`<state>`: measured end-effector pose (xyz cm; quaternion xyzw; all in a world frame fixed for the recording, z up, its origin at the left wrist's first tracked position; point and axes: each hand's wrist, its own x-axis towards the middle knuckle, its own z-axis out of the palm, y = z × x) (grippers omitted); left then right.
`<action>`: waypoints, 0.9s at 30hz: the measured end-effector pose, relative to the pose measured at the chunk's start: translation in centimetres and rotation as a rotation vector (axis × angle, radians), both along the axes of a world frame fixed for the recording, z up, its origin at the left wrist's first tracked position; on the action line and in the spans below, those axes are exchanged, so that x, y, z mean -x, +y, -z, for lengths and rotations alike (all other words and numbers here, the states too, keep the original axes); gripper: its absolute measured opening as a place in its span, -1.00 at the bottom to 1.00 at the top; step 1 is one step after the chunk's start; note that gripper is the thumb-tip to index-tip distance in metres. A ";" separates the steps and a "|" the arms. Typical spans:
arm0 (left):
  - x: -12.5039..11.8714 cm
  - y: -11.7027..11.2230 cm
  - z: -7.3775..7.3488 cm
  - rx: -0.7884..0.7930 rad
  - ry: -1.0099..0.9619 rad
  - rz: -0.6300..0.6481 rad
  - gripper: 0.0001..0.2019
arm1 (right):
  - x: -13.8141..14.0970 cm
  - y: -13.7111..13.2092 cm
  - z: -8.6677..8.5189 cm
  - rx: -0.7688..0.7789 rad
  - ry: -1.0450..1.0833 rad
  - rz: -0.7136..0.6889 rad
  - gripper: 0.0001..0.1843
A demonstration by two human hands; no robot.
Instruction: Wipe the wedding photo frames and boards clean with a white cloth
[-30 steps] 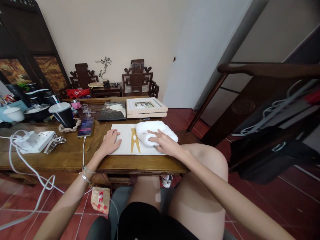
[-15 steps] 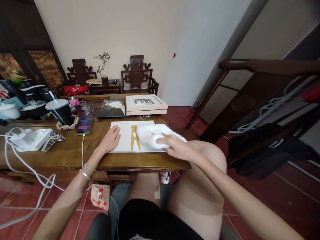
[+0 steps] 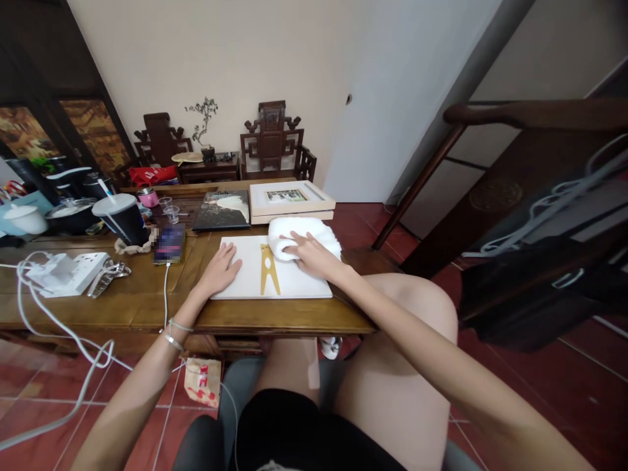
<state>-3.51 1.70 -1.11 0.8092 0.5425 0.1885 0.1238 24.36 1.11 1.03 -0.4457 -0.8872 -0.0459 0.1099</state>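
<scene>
A white flat board lies on the wooden table in front of me, with a golden peg-shaped piece on it. My left hand rests flat on the board's left part, fingers spread. My right hand presses on a bunched white cloth at the board's far right corner, fingers closed over it.
Behind the board lie stacked white picture frames and a dark print. To the left are a phone on a cable, a dark cup with straw, a power strip and cables. A dark wooden chair stands at my right.
My right hand slid the white cloth from the board's near right side back toward its far right corner. My left hand stayed flat on the board.
</scene>
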 end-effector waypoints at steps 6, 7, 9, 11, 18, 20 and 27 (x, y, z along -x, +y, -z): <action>-0.2 -0.1 0.1 -0.044 0.052 0.006 -0.41 | -1.5 -5.0 0.6 0.069 0.084 -0.088 -0.40; -0.2 0.0 0.2 -0.055 0.055 0.011 -0.41 | -1.6 -6.5 0.4 0.085 0.096 -0.106 -0.39; -0.2 0.1 0.4 -0.068 0.063 0.020 -0.40 | -1.8 -9.4 -0.4 0.118 0.104 -0.137 -0.35; -0.1 0.3 0.5 -0.077 0.079 0.033 -0.40 | -1.8 -11.6 -1.5 0.147 0.090 -0.146 -0.34; 0.3 0.5 0.7 -0.069 0.081 0.034 -0.42 | -0.7 -8.4 -3.1 0.139 0.060 -0.045 -0.40; 0.4 0.5 0.7 -0.069 0.066 0.034 -0.42 | -0.2 -5.1 -2.7 0.124 0.035 -0.009 -0.40; 0.5 0.5 0.7 -0.079 0.028 0.025 -0.45 | -0.2 2.0 -1.2 0.100 0.024 -0.014 -0.41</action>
